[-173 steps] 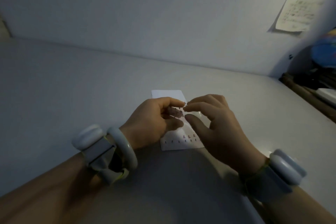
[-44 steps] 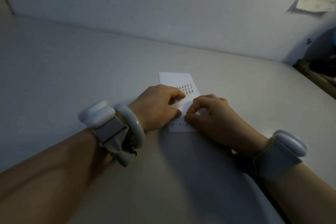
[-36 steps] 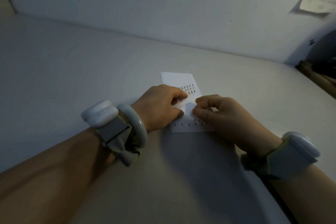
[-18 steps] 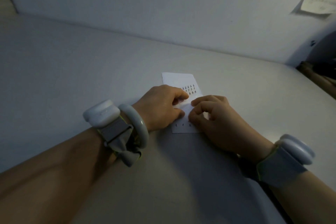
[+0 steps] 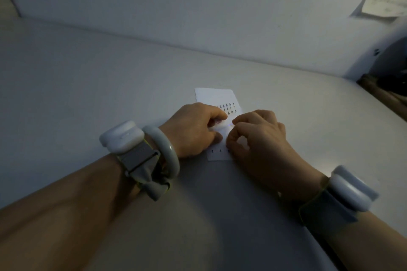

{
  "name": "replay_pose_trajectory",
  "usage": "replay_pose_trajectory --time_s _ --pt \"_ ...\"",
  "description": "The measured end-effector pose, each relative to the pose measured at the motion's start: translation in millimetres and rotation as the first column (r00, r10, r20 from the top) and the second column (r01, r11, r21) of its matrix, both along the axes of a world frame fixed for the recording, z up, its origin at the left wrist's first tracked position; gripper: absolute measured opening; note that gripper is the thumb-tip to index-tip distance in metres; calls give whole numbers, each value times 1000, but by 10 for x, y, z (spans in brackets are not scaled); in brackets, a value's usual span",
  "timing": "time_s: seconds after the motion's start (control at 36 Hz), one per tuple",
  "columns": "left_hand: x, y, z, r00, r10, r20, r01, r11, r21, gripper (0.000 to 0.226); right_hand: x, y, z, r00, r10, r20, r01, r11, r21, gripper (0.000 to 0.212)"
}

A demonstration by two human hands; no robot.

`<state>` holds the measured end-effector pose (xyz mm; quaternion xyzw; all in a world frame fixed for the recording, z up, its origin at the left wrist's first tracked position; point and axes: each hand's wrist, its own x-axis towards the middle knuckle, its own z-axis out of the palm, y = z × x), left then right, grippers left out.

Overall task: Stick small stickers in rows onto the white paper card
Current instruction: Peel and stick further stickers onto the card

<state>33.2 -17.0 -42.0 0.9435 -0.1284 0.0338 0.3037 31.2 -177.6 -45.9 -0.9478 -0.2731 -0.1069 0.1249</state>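
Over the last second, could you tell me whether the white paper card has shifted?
No; the white paper card keeps the same gap to the table's back edge.

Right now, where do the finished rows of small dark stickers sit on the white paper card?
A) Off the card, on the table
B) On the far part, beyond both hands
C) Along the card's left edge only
B: the rows of small dark stickers lie on the white paper card just beyond the left hand and right hand.

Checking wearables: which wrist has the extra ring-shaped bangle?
The left wrist: a pale bangle sits beside its white band, nearer the left hand. The right wrist shows only a white band.
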Motion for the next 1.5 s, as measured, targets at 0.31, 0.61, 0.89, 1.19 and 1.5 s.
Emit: replay_pose_trajectory --time_s 0.31,0.61,0.89,1.19,1.5 --pt "-2 11 12 1000 4 22 -4 1000 8 50 101 -19 50 936 -222 -274 243 969 45 22" --pt "20 25 -7 999 -22 33 22 1000 -2 51 132 -34 -16 934 -251 -255 271 961 47 29" --pt "22 28 -15 999 -24 26 24 1000 -9 51 127 -121 120 906 -225 -359 252 967 30 17" --pt "-6 11 -7 1000 26 -1 -26 982 -186 44 106 -153 114 945 -186 -270 210 976 63 13" --pt "-25 -39 43 1000 -19 6 19 876 -481 28 42 -97 91 992 -8 125 -37 935 354 4"
